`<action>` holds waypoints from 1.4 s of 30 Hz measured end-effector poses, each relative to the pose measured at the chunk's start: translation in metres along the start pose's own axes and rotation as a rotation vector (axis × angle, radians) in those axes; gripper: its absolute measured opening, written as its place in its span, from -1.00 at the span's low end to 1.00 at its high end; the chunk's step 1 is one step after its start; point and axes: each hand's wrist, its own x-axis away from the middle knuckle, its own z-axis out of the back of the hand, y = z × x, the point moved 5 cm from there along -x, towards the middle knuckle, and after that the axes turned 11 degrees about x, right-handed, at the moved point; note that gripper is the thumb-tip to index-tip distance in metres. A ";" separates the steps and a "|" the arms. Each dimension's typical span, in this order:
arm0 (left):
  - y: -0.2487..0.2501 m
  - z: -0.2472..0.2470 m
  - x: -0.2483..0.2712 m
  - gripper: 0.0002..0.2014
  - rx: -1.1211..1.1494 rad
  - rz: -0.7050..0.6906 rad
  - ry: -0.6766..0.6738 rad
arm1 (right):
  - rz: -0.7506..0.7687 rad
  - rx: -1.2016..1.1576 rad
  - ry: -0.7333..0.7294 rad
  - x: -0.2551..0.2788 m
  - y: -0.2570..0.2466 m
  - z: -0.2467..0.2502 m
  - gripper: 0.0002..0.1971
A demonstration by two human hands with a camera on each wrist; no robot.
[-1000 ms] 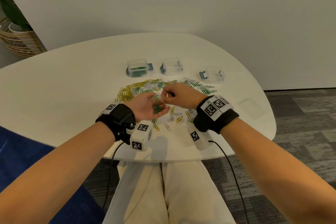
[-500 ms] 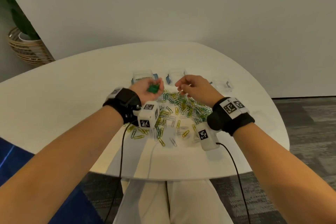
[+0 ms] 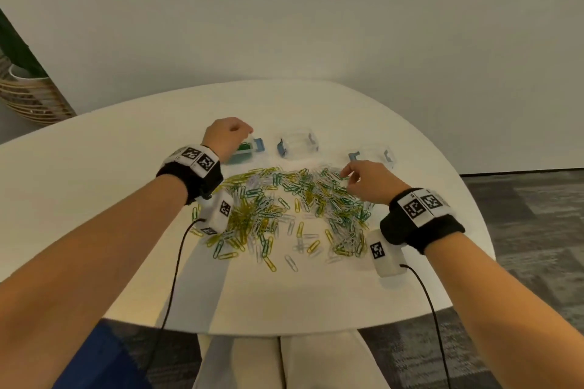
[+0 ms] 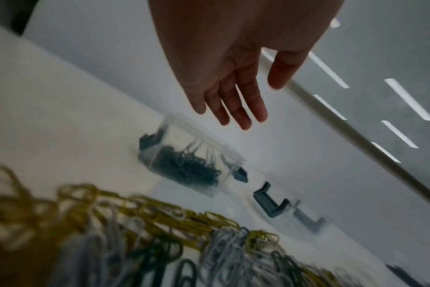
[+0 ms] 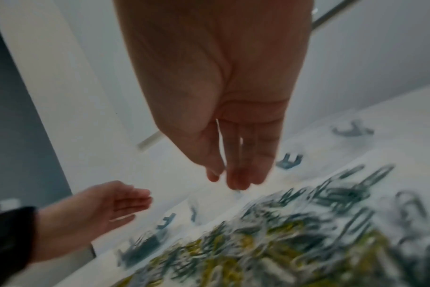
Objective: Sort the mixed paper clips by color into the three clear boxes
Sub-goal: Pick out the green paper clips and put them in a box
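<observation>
A mixed pile of yellow, green and white paper clips (image 3: 284,199) (image 4: 135,233) (image 5: 282,233) lies mid-table. Behind it stand three clear boxes in a row. The left box (image 3: 245,151) (image 4: 184,167) holds green clips; the middle box (image 3: 297,144) and right box (image 3: 373,153) look empty. My left hand (image 3: 240,129) (image 4: 255,101) hovers over the left box with straight fingers and an empty palm. My right hand (image 3: 347,175) (image 5: 225,179) reaches down to the pile's far right edge, fingertips close together. I see no clip between them; that view is blurred.
The white rounded table (image 3: 94,183) ends close to my lap. A woven basket with a plant (image 3: 31,98) stands on the floor at far left. The wall runs just behind the table. Wrist-camera cables (image 3: 177,262) hang over the front edge.
My left hand carried a clump of green clips from the pile to above the left box and opened; its palm is now empty. My right hand moved right to the pile's far edge.
</observation>
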 end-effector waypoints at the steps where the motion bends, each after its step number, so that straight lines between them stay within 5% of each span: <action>1: 0.001 0.004 0.014 -0.73 -0.149 0.016 -0.069 | -0.059 0.049 -0.102 0.006 0.012 -0.003 -0.55; 5: -0.043 0.030 0.081 -0.21 -0.624 0.330 -0.383 | -0.253 0.067 -0.372 0.037 0.056 -0.022 -0.15; 7: -0.064 0.043 0.110 0.03 -0.673 0.457 -0.414 | -0.278 0.127 -0.400 0.049 0.065 -0.036 -0.05; 10: -0.081 0.034 0.134 0.20 -0.736 0.445 -0.445 | -0.246 0.225 -0.328 0.058 0.055 -0.055 0.08; 22: -0.042 -0.063 0.157 0.10 -0.429 0.285 -0.223 | -0.080 0.061 -0.122 0.058 -0.031 -0.078 -0.45; 28: -0.044 -0.038 0.186 0.15 -0.678 0.383 -0.245 | -0.141 0.079 -0.203 0.104 -0.003 -0.078 -0.43; 31: -0.037 -0.052 0.206 0.09 -0.676 0.350 -0.261 | -0.096 0.130 -0.162 0.111 -0.017 -0.091 -0.25; 42: -0.008 -0.079 0.189 0.04 -0.566 0.310 -0.165 | -0.124 0.183 -0.097 0.055 -0.065 -0.102 -0.43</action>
